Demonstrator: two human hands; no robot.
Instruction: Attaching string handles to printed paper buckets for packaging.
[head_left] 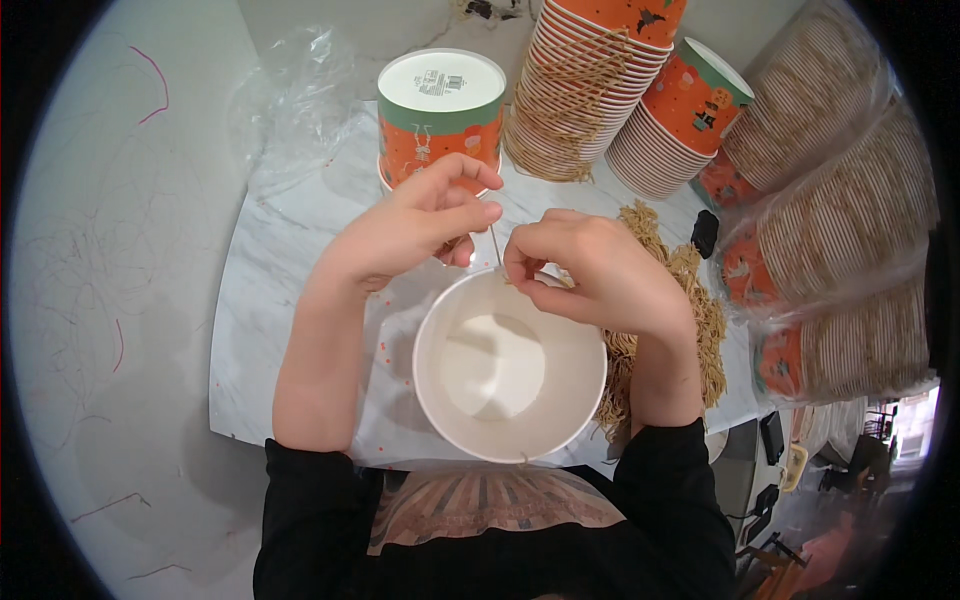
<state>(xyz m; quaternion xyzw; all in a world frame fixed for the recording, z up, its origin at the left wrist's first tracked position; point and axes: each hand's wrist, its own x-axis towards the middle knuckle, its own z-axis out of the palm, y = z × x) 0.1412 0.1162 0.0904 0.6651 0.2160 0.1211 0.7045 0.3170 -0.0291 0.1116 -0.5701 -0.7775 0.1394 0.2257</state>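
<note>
A white paper bucket stands mouth up in front of me, its inside white and bare. Over its far rim, a thin tan cord runs taut between my two hands. My left hand is raised beyond the rim, its thumb and fingers closed on the upper end of the cord. At the rim, my right hand pinches the lower end of the cord; the fingertips partly hide the spot where it meets the bucket. A bit of cord also shows at the near rim.
A pile of tan cords lies under and beside my right forearm. Behind stand an upturned orange-and-green bucket, a tall nested stack draped with cords, and another stack. Bagged bucket stacks line the right.
</note>
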